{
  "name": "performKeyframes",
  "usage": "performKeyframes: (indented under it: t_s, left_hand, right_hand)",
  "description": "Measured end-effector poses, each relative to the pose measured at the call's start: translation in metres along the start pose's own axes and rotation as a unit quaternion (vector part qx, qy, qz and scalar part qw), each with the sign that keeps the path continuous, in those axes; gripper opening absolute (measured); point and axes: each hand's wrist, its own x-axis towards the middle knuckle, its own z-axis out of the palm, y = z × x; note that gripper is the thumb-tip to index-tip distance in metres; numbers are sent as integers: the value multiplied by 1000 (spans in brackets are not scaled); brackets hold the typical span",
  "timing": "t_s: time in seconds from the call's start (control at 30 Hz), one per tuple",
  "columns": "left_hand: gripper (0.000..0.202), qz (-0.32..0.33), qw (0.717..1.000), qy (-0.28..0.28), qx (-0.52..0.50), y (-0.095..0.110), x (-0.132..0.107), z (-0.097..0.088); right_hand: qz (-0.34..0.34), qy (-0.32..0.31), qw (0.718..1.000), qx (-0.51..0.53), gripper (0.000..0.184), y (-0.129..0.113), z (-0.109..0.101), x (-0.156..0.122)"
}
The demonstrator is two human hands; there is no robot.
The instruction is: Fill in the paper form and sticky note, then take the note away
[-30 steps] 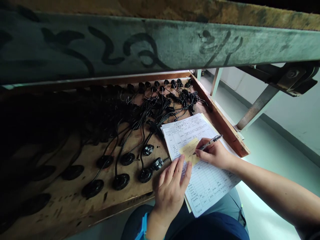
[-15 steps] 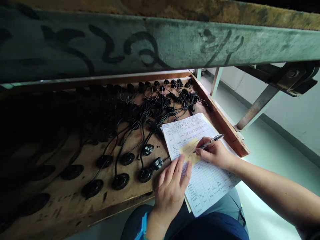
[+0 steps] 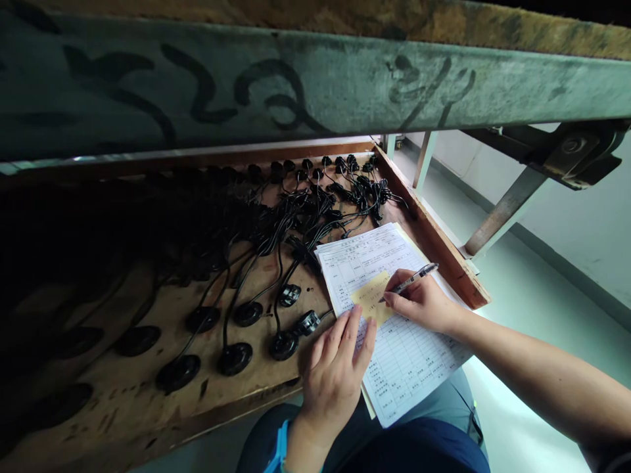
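My right hand [image 3: 424,305] grips a pen [image 3: 413,278], its tip down at a yellow sticky note [image 3: 371,294] with handwriting on it. The note lies on a stack of printed forms [image 3: 409,371], which rests partly on the wooden tray and partly over my lap. With fingers spread, my left hand [image 3: 338,368] lies flat on the left side of the papers, fingertips touching the note's lower left edge. Close by on the left are black round parts with cables [image 3: 283,345].
A wooden tray [image 3: 261,399] holds many black cabled parts, its left side in deep shadow. Low overhead runs a metal beam [image 3: 355,92] with dark painted marks. A raised wooden rim [image 3: 438,243] and a metal leg [image 3: 505,213] stand at the right.
The view has shifted very slightly. The pen stays at the note, with hardly any movement of my right hand. My left hand keeps its place on the papers.
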Motion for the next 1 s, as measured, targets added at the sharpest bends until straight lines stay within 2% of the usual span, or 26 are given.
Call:
performKeyframes:
  t_s: [0.53, 1.0]
  left_hand:
    - [44, -2, 1000, -4, -6, 1, 2, -1]
    - [45, -3, 1000, -12, -2, 0, 1, -2]
  right_hand:
    - [0, -5, 1000, -16, 24, 1, 0, 1]
    - [-23, -2, 1000, 3, 17, 3, -1, 2]
